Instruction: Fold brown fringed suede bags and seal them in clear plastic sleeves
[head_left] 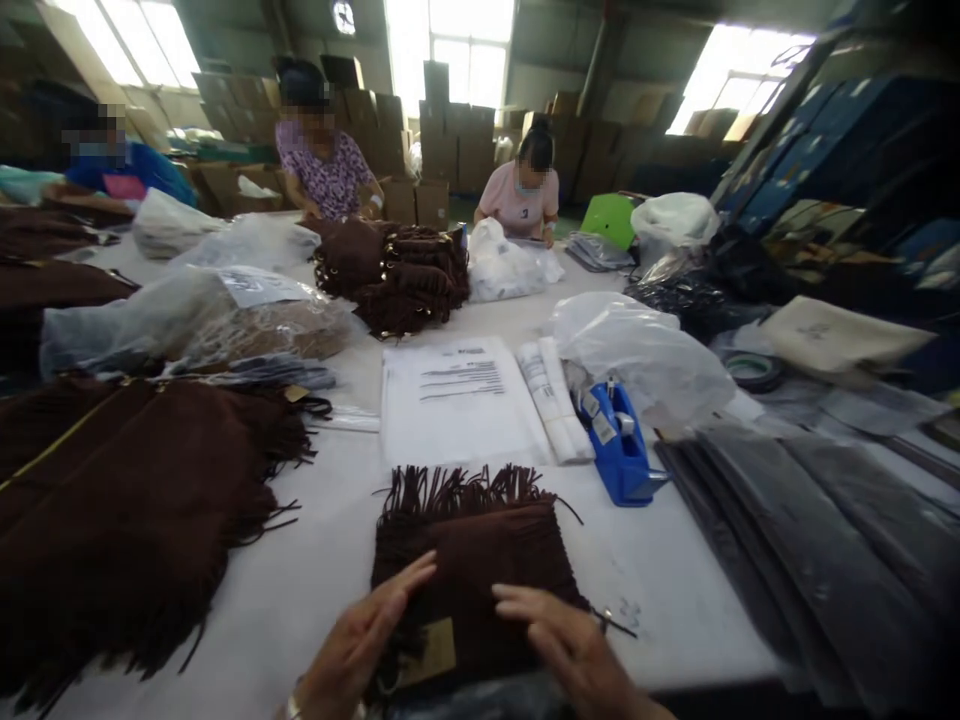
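On the white-topped table [300, 620], near and central in the head view, I have a dark-brown, squarish, fringed fabric piece [480, 560]. Left hand [364, 635] and right hand [566, 640] spread over it, gripping nothing; contact I can't tell. Probably smoothing; next calls for level palms. Its fringe [465, 488] points far; long axis unclear.

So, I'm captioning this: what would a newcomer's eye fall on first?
Probably the brown fringed piece at bottom centre, framed by the left hand and right hand. Next comes the bright blue tape dispenser beyond the piece's far right corner. A larger brown fringed heap lies at left.
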